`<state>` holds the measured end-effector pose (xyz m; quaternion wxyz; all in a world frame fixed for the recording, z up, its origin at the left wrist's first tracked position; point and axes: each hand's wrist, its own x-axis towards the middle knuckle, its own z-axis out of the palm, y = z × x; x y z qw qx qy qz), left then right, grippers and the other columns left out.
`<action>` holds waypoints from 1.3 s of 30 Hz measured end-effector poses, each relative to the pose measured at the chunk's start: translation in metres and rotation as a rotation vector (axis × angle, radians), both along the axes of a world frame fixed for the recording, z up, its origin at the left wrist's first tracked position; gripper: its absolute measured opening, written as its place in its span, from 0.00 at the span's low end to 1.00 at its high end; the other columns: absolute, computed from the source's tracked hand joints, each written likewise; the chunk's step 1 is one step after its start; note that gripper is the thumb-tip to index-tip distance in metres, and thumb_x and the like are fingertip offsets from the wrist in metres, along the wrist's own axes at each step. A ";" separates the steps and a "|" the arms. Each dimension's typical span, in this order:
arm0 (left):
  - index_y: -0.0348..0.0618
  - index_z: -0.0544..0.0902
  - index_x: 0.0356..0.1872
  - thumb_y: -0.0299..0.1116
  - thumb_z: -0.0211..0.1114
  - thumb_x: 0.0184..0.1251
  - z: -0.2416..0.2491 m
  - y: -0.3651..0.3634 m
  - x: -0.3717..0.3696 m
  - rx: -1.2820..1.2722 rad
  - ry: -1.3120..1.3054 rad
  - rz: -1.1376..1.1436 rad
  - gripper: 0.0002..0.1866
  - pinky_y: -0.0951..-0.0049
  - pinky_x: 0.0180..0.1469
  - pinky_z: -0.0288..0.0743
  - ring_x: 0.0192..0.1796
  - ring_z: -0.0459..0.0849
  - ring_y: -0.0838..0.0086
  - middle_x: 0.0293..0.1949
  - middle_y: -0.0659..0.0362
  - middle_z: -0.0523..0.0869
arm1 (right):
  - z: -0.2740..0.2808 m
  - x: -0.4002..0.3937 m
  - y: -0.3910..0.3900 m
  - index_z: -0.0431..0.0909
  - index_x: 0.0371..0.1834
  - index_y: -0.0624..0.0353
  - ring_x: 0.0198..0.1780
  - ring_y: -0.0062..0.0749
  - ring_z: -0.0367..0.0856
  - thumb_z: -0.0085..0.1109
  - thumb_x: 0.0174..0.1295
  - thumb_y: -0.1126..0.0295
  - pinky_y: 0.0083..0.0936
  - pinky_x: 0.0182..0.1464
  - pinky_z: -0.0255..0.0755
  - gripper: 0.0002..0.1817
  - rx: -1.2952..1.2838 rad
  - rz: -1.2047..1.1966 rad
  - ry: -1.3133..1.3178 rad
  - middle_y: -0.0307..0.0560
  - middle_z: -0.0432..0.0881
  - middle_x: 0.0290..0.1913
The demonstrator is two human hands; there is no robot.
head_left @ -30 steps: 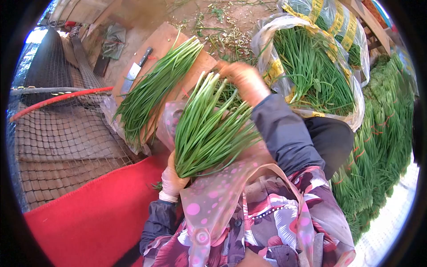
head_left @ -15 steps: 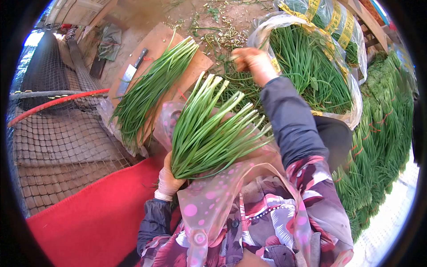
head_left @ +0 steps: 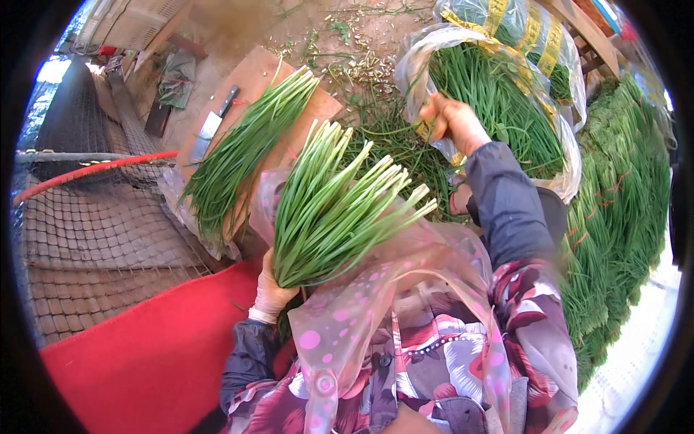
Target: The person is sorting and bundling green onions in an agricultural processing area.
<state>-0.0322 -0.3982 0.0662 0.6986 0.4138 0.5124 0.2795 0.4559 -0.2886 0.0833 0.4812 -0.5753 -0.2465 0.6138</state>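
My left hand (head_left: 270, 293), in a thin pale glove, is closed round the leafy end of a loose bunch of garlic chives (head_left: 329, 217). The white stem ends fan out up and to the right over my lap. My right hand (head_left: 457, 121) is raised at the near rim of a clear plastic bag (head_left: 413, 65) full of garlic chives. Its fingers are curled together, and whatever they may hold is too small to make out. Another bunch of garlic chives (head_left: 253, 137) lies on a wooden board (head_left: 318, 108), beside a cleaver (head_left: 210, 126) with a dark handle.
Tied chive bundles (head_left: 622, 202) are heaped along the right. A second plastic bag (head_left: 531, 29) stands behind the first. Trimmings (head_left: 369, 69) litter the ground. At left are black netting (head_left: 108, 239), a red hose (head_left: 94, 170) and a red cloth (head_left: 144, 347).
My right hand has moved right and slightly down, toward the bag's rim. My left hand keeps its hold on the chives, whose stem ends are spread a little differently. The view has shifted slightly.
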 end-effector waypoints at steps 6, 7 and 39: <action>0.44 0.60 0.66 0.15 0.66 0.52 -0.002 -0.001 0.001 0.003 0.031 -0.022 0.39 0.67 0.62 0.72 0.60 0.77 0.67 0.58 0.53 0.77 | -0.023 -0.003 -0.036 0.78 0.46 0.64 0.16 0.10 0.61 0.56 0.66 0.65 0.15 0.19 0.58 0.14 0.075 0.214 0.302 0.25 0.68 0.18; 0.45 0.60 0.66 0.14 0.65 0.51 0.011 -0.002 0.004 0.171 0.068 -0.151 0.40 0.68 0.60 0.72 0.59 0.78 0.68 0.58 0.54 0.77 | -0.006 0.008 -0.035 0.78 0.46 0.66 0.13 0.07 0.56 0.56 0.64 0.69 0.14 0.15 0.51 0.12 0.076 -0.002 0.162 0.23 0.62 0.15; 0.34 0.77 0.45 0.28 0.65 0.50 0.090 -0.009 0.073 -0.515 -0.476 -0.176 0.19 0.73 0.36 0.75 0.31 0.80 0.72 0.32 0.56 0.80 | 0.084 -0.095 -0.051 0.80 0.34 0.63 0.25 0.29 0.81 0.56 0.63 0.64 0.26 0.32 0.76 0.12 0.247 0.186 0.355 0.41 0.80 0.23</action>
